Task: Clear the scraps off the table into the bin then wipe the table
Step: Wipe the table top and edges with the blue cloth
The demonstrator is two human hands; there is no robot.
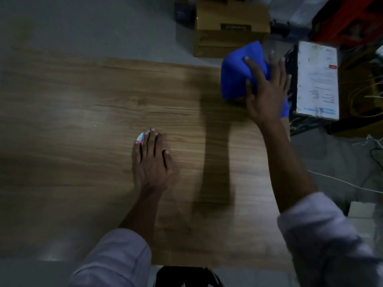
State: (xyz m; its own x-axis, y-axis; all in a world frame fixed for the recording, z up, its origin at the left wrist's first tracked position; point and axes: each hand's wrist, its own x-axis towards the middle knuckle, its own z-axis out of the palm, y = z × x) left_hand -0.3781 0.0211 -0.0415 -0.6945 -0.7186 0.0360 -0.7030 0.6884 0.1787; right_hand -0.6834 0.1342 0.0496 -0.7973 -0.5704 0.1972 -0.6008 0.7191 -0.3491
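Observation:
A wooden table point(87, 112) fills most of the view. My left hand point(152, 160) lies flat on it near the middle, fingers together, their tips on a small white scrap with pink print point(140, 138). My right hand point(267, 90) is stretched to the table's far right corner, fingers spread over a bright blue cloth point(236, 75) and pressing on it. Part of the cloth hangs past the table's right edge under my palm. A tiny pale speck point(95, 125) lies on the wood to the left.
Beyond the far edge stands a brown cardboard box point(230, 30). A black crate point(294, 121) with a printed white sheet point(317, 79) sits right of the table. Yellow and white cables point(360, 104) lie on the floor at right. A dark stool point(184, 276) is below the near edge.

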